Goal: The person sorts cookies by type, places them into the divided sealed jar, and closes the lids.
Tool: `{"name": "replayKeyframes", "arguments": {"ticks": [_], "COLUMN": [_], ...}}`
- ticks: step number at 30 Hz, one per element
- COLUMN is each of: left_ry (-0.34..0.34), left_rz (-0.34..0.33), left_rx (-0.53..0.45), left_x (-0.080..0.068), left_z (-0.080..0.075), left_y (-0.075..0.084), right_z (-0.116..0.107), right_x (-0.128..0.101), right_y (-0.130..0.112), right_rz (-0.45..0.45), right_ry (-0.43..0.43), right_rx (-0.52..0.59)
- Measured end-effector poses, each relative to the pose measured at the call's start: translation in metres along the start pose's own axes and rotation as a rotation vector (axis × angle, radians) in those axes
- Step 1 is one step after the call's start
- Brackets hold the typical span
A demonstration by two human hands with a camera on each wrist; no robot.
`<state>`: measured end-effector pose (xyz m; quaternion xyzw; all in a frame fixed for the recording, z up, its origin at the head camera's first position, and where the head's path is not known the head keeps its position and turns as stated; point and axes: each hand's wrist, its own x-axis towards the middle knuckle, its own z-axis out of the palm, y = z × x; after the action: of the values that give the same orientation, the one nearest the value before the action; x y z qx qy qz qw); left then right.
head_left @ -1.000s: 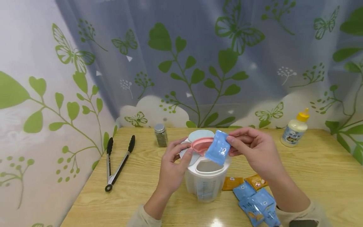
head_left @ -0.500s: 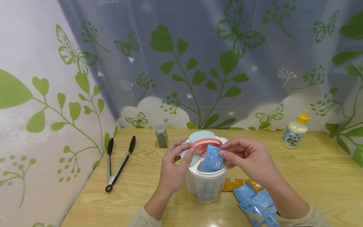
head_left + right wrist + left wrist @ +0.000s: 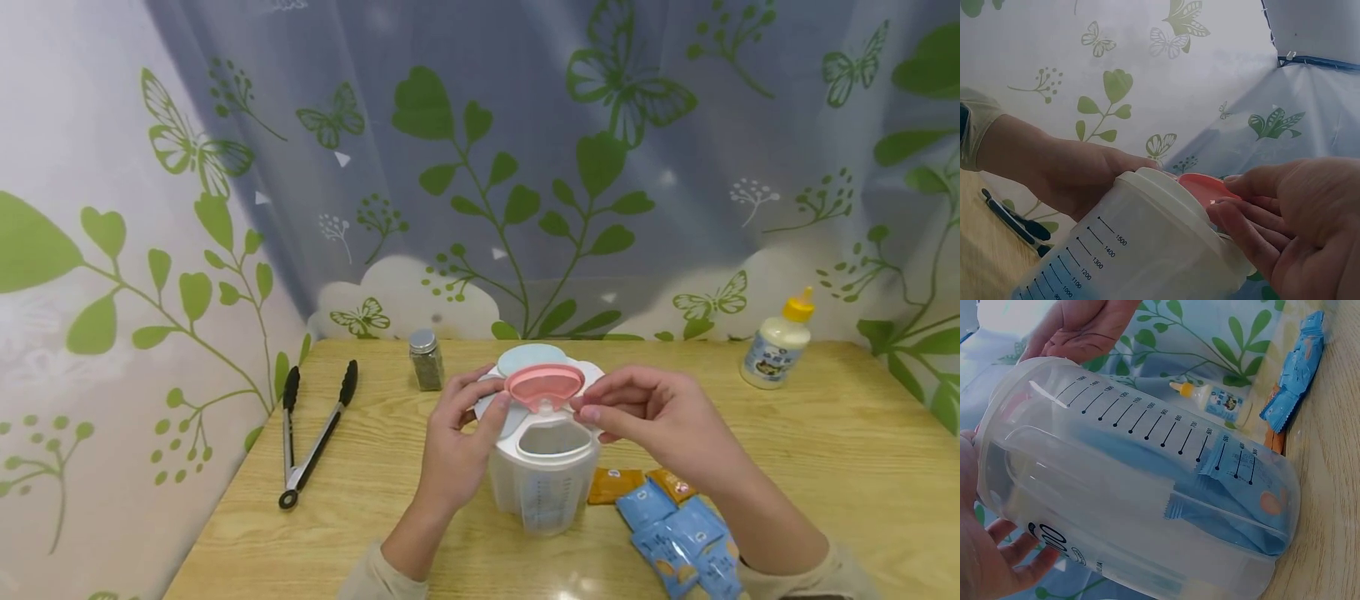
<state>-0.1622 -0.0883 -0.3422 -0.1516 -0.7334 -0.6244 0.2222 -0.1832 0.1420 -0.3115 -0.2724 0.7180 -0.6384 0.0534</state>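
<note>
While left hand (image 3: 457, 442) steadies container (image 3: 543, 483), tongs (image 3: 311, 433), packets (image 3: 675, 525)

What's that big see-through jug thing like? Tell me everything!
The jug is clear plastic with printed measuring marks, standing upright on the wooden table. Its white top has a pink flap lifted open. Blue packets lie inside. The left hand holds its side; the right hand touches the rim.

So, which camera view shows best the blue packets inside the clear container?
The left wrist view: the blue packets show through the container wall. The head view shows only the open compartment from above, the right wrist view only a blue tint at the bottom.
</note>
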Motion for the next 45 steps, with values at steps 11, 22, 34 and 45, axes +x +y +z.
{"name": "replayKeyframes", "arguments": {"ticks": [11, 22, 34, 45], "left_ry": [0.002, 0.004, 0.004, 0.002], "left_rz": [0.004, 0.018, 0.069, 0.039], "left_rx": [-0.019, -0.014, -0.038, -0.008], "left_x": [0.0, 0.0, 0.001, 0.0], "left_z": [0.0, 0.0, 0.002, -0.001], "left_y": [-0.001, -0.006, -0.038, -0.009], "right_z": [-0.015, -0.036, -0.046, -0.074], "right_x": [-0.011, -0.028, -0.046, -0.064], "right_y": [0.005, 0.012, 0.044, 0.087], "right_rz": [0.009, -0.002, 0.021, 0.12], "right_ry": [-0.092, -0.184, -0.3, -0.392], "right_rx": [0.058, 0.076, 0.14, 0.146]}}
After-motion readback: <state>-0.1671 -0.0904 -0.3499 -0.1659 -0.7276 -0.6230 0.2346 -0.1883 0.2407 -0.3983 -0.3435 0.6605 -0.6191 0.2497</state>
